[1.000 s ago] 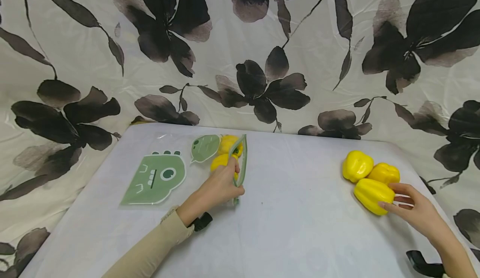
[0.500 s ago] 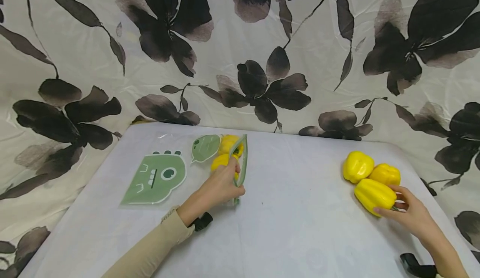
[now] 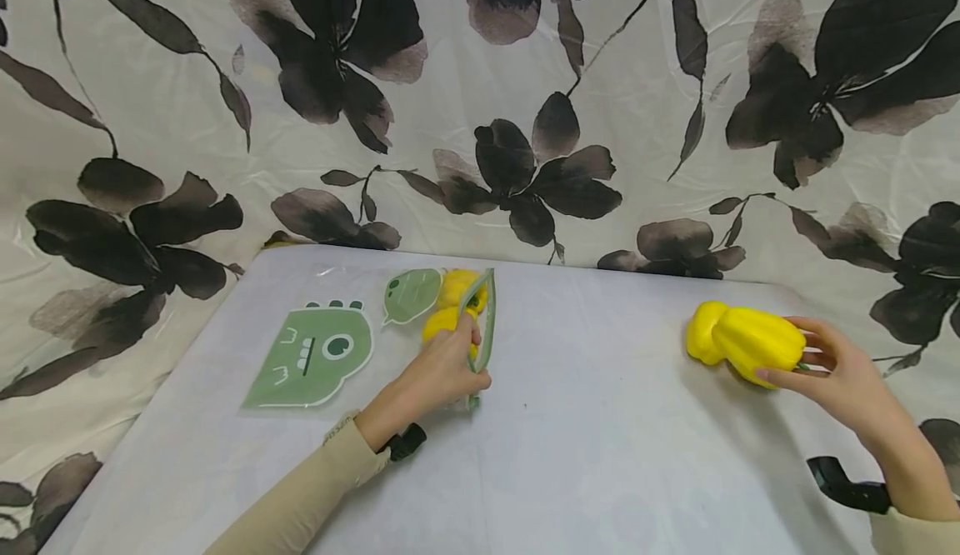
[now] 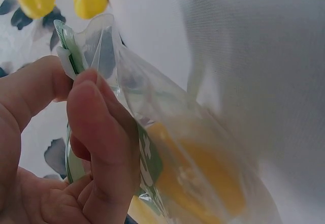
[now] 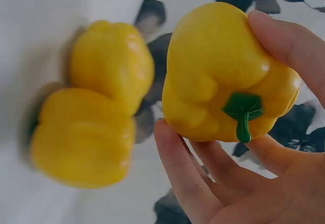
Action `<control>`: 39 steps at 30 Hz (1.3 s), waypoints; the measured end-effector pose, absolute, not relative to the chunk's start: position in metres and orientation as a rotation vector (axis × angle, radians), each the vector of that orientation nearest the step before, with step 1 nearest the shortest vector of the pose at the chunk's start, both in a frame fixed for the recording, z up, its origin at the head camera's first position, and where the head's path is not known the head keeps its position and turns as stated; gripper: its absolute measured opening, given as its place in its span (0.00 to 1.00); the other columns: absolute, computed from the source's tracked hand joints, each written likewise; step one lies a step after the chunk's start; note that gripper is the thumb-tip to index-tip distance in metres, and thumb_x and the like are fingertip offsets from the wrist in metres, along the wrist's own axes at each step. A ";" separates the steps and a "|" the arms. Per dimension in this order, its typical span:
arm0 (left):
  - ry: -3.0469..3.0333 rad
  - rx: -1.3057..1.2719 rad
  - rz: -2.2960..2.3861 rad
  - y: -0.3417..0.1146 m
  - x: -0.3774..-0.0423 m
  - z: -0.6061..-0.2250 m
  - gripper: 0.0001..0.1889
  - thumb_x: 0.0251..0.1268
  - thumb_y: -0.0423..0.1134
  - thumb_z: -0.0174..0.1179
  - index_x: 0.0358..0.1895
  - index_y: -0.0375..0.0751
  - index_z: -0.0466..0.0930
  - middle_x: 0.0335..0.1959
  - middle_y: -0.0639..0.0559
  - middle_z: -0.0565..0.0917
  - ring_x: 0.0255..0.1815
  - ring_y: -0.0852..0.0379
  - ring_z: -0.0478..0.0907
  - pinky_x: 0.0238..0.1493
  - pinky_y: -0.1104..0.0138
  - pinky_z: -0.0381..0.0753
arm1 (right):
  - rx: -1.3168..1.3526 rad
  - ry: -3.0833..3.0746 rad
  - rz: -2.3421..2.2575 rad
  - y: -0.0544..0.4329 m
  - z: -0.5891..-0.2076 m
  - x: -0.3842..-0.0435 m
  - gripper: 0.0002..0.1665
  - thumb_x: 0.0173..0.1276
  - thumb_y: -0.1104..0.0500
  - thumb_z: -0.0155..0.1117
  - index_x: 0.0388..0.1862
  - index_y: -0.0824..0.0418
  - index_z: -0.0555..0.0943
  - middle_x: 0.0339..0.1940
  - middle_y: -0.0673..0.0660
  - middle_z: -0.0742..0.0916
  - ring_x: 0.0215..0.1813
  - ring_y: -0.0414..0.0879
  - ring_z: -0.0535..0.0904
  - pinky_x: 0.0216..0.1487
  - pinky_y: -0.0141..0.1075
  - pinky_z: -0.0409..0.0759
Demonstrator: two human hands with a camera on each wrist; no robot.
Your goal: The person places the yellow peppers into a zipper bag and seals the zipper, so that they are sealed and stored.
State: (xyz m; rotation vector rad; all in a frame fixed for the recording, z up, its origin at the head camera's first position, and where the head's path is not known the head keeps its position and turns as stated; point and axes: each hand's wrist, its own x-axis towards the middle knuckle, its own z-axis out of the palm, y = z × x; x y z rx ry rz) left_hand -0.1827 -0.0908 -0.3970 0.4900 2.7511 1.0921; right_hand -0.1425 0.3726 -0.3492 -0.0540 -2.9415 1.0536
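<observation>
My left hand (image 3: 437, 361) pinches the green-edged mouth of a clear zip bag (image 3: 491, 322), which gapes on its right side. Inside the bag lie yellow bell peppers (image 3: 455, 288), partly covered by the hand and the print; in the left wrist view one pepper (image 4: 198, 178) shows blurred through the plastic. At the right, my right hand (image 3: 851, 380) grips a yellow bell pepper (image 3: 761, 345) by its stem end, raised off the table. Its green stem (image 5: 244, 113) faces the palm. Two more yellow peppers (image 5: 111, 64) sit beyond it; in the head view the held pepper hides one.
A flat clear bag with a green monster print (image 3: 311, 359) lies left of the left hand. Both hands work over a white-covered table (image 3: 585, 422). Behind its far edge hangs a floral cloth (image 3: 420, 122). A black strap mount (image 3: 847, 487) sits on the right wrist.
My right hand has lifted the near pepper off the table and moved it away from me, in front of another pepper. The left hand and the bag have stayed put.
</observation>
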 end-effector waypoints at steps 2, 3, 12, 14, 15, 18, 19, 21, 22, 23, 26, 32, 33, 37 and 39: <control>2.750 0.486 1.088 -0.090 -0.183 -0.397 0.23 0.54 0.32 0.66 0.48 0.39 0.63 0.13 0.53 0.67 0.10 0.60 0.64 0.14 0.72 0.62 | -0.036 -2.925 1.075 0.368 -0.341 -0.148 0.53 0.64 0.52 0.72 0.76 0.69 0.52 0.67 0.79 0.65 0.58 0.69 0.68 0.35 0.25 0.72; 2.750 0.486 1.087 -0.090 -0.183 -0.397 0.23 0.54 0.32 0.66 0.48 0.39 0.63 0.13 0.54 0.66 0.10 0.60 0.64 0.13 0.72 0.62 | -0.027 -2.916 1.083 0.365 -0.336 -0.151 0.53 0.65 0.52 0.72 0.77 0.68 0.52 0.68 0.78 0.65 0.58 0.69 0.67 0.36 0.27 0.72; 2.752 0.471 1.076 -0.090 -0.182 -0.396 0.23 0.54 0.33 0.67 0.48 0.39 0.63 0.13 0.54 0.66 0.10 0.60 0.63 0.14 0.72 0.62 | 0.147 -2.790 1.221 0.316 -0.304 -0.177 0.51 0.67 0.56 0.69 0.81 0.53 0.51 0.71 0.65 0.65 0.62 0.57 0.65 0.56 0.48 0.68; 2.752 0.470 1.078 -0.090 -0.182 -0.396 0.23 0.54 0.33 0.67 0.48 0.39 0.63 0.13 0.54 0.66 0.10 0.60 0.63 0.14 0.72 0.62 | 0.182 -2.768 1.260 0.301 -0.301 -0.183 0.50 0.67 0.57 0.68 0.81 0.53 0.51 0.70 0.63 0.65 0.62 0.54 0.66 0.55 0.40 0.69; 2.753 0.472 1.078 -0.090 -0.182 -0.396 0.23 0.54 0.33 0.67 0.48 0.39 0.63 0.13 0.54 0.66 0.10 0.60 0.63 0.14 0.72 0.62 | 0.198 -2.759 1.289 0.293 -0.299 -0.187 0.50 0.68 0.58 0.68 0.80 0.53 0.51 0.70 0.63 0.66 0.62 0.54 0.66 0.55 0.39 0.70; 2.761 0.474 1.070 -0.090 -0.182 -0.396 0.23 0.54 0.33 0.67 0.47 0.40 0.63 0.13 0.54 0.65 0.10 0.60 0.62 0.14 0.72 0.61 | 0.242 -2.730 1.393 0.269 -0.299 -0.196 0.49 0.67 0.60 0.68 0.80 0.52 0.52 0.69 0.62 0.67 0.61 0.53 0.66 0.55 0.41 0.70; 2.763 0.474 1.067 -0.090 -0.182 -0.396 0.23 0.54 0.33 0.67 0.47 0.40 0.63 0.13 0.54 0.65 0.10 0.60 0.62 0.14 0.72 0.61 | 0.263 -2.715 1.428 0.261 -0.300 -0.200 0.48 0.66 0.61 0.69 0.79 0.52 0.54 0.68 0.61 0.68 0.61 0.52 0.67 0.55 0.41 0.71; 2.765 0.471 1.062 -0.090 -0.183 -0.396 0.23 0.53 0.33 0.67 0.47 0.40 0.63 0.13 0.54 0.65 0.10 0.60 0.62 0.14 0.72 0.61 | 0.308 -2.690 1.494 0.244 -0.302 -0.207 0.48 0.65 0.64 0.69 0.79 0.52 0.55 0.68 0.62 0.69 0.61 0.53 0.68 0.55 0.43 0.72; 2.766 0.470 1.058 -0.090 -0.183 -0.396 0.23 0.53 0.33 0.67 0.47 0.40 0.63 0.13 0.54 0.65 0.10 0.60 0.62 0.14 0.72 0.61 | 0.329 -2.687 1.518 0.235 -0.304 -0.211 0.48 0.64 0.65 0.69 0.79 0.52 0.56 0.68 0.62 0.69 0.61 0.54 0.68 0.56 0.43 0.72; 2.766 0.467 1.057 -0.089 -0.183 -0.396 0.23 0.53 0.33 0.67 0.47 0.40 0.63 0.13 0.54 0.65 0.10 0.59 0.62 0.14 0.72 0.61 | 0.353 -2.683 1.544 0.227 -0.306 -0.215 0.48 0.64 0.66 0.69 0.78 0.53 0.57 0.68 0.62 0.69 0.62 0.55 0.69 0.57 0.44 0.73; 2.761 0.458 1.054 -0.089 -0.183 -0.396 0.23 0.53 0.34 0.67 0.47 0.41 0.63 0.14 0.54 0.65 0.10 0.59 0.63 0.14 0.72 0.61 | 0.425 -2.692 1.619 0.202 -0.317 -0.225 0.47 0.62 0.68 0.69 0.77 0.56 0.58 0.68 0.64 0.69 0.63 0.59 0.69 0.59 0.48 0.74; 2.744 0.453 1.057 -0.088 -0.183 -0.396 0.24 0.53 0.34 0.67 0.48 0.39 0.63 0.15 0.53 0.65 0.11 0.58 0.63 0.15 0.70 0.62 | 0.568 -2.776 1.667 0.157 -0.356 -0.233 0.46 0.58 0.70 0.70 0.74 0.59 0.62 0.66 0.63 0.72 0.62 0.61 0.71 0.62 0.53 0.72; 2.741 0.455 1.060 -0.088 -0.183 -0.396 0.24 0.53 0.34 0.67 0.49 0.39 0.64 0.15 0.53 0.65 0.11 0.58 0.63 0.16 0.70 0.62 | 0.585 -2.798 1.661 0.151 -0.363 -0.232 0.46 0.57 0.69 0.70 0.74 0.59 0.63 0.66 0.63 0.72 0.61 0.60 0.71 0.62 0.53 0.73; 2.739 0.459 1.068 -0.089 -0.183 -0.395 0.24 0.53 0.33 0.68 0.48 0.39 0.64 0.16 0.54 0.66 0.11 0.59 0.63 0.16 0.70 0.63 | 0.637 -2.868 1.657 0.135 -0.389 -0.229 0.45 0.56 0.68 0.71 0.73 0.59 0.64 0.67 0.61 0.74 0.60 0.58 0.73 0.62 0.51 0.73; 2.742 0.466 1.070 -0.089 -0.183 -0.395 0.24 0.52 0.33 0.69 0.48 0.40 0.63 0.16 0.54 0.66 0.12 0.60 0.64 0.16 0.71 0.63 | 0.639 -2.880 1.670 0.131 -0.396 -0.227 0.45 0.56 0.67 0.70 0.72 0.59 0.64 0.66 0.61 0.74 0.60 0.58 0.73 0.62 0.51 0.73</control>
